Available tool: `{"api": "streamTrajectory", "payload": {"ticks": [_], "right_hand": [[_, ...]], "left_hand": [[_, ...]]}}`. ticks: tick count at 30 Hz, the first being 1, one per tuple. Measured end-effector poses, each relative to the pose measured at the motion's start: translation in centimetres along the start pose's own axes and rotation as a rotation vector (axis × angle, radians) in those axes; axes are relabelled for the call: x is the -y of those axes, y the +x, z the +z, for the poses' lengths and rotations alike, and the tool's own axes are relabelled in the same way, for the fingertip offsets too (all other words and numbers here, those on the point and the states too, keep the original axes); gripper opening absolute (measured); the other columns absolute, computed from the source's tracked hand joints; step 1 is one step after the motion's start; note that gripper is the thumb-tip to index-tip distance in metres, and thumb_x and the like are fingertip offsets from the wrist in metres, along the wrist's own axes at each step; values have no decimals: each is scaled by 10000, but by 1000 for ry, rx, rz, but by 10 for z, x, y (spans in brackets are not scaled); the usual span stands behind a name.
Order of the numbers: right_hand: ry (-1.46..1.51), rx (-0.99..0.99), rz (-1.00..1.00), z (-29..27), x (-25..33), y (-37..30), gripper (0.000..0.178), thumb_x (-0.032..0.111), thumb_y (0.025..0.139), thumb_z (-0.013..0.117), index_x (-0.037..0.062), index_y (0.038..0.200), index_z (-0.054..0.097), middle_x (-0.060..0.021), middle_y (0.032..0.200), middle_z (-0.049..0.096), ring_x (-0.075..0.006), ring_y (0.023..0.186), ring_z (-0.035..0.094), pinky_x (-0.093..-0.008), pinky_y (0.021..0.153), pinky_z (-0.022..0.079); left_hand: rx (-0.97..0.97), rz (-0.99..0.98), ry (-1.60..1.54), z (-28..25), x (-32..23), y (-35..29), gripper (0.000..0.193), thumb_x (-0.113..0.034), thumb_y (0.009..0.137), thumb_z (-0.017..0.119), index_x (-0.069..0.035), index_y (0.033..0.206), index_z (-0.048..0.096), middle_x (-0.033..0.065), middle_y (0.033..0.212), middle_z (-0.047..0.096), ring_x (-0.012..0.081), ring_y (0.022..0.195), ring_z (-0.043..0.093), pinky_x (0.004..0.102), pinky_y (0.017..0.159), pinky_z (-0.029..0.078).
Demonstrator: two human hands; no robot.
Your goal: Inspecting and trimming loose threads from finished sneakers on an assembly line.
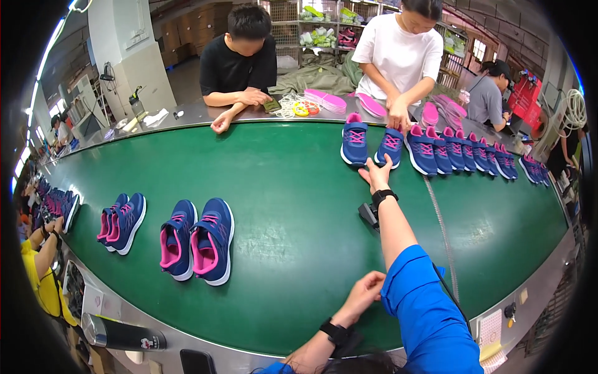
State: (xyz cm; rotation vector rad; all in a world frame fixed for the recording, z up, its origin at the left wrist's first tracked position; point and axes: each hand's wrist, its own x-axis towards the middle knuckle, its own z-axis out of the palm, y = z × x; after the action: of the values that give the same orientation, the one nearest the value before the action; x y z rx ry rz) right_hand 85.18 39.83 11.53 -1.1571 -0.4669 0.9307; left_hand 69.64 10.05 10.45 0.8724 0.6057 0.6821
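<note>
My right hand [377,177] reaches across the green belt. Its fingers are closed around the toe of a navy sneaker [390,144] with pink laces and a white sole. To the left stands another navy sneaker [354,142], toe toward me and apart from my hand. My left hand [363,293] hovers over the belt near my right sleeve, its fingers curled together with nothing visible in them. Across the belt, a person in a white shirt has a hand [398,115] just behind the held sneaker.
A row of navy sneakers [462,151] lines the right side of the green belt [286,187]. Two pairs, including a near sneaker [213,240], stand left. Pink insoles [325,100] lie on the far metal ledge. A dark bottle [124,332] and a phone [197,361] lie on the near ledge.
</note>
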Motion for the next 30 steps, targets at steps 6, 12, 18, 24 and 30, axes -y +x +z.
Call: {"api": "streamTrajectory", "payload": {"ticks": [6, 12, 18, 24, 30], "right_hand": [[-16, -88, -112, 23, -9, 10, 880, 24, 776, 742, 273, 1410, 185, -221, 1337, 280, -346, 1112, 499, -469, 748, 603], [-72, -138, -92, 30, -2, -2, 923, 85, 723, 798, 264, 1423, 223, -240, 1328, 341, -317, 1005, 579, -434, 673, 622], [-195, -186, -110, 28, -4, 8, 818, 124, 687, 827, 209, 1325, 322, -229, 1288, 370, -308, 1002, 577, -420, 673, 623], [-98, -63, -10, 14, 5, 8, 583, 45, 757, 726, 168, 1196, 361, -121, 1112, 493, -266, 955, 588, -450, 713, 577], [-211, 201, 116, -38, 33, -40, 477, 25, 740, 671, 168, 1117, 415, -57, 921, 517, -156, 690, 521, -397, 615, 552]], "left_hand": [[-170, -38, -124, 8, -9, -1, 186, -225, 973, 504, -70, 1025, 591, -48, 855, 558, 42, 755, 461, 201, 666, 372], [-221, 38, -35, 13, -4, 4, 145, -180, 957, 512, -57, 981, 585, -48, 831, 547, 42, 753, 463, 200, 665, 369], [-275, 128, 35, 20, 4, 9, 157, -177, 941, 539, -26, 944, 584, -30, 823, 557, 51, 785, 488, 207, 708, 397], [-225, 187, 75, 22, 1, 14, 191, -203, 938, 571, -15, 965, 595, -1, 854, 595, 71, 779, 560, 224, 727, 451], [-251, 102, -106, 15, -10, 12, 206, -218, 946, 551, -17, 981, 584, 84, 917, 607, 179, 800, 650, 287, 750, 534]]}}
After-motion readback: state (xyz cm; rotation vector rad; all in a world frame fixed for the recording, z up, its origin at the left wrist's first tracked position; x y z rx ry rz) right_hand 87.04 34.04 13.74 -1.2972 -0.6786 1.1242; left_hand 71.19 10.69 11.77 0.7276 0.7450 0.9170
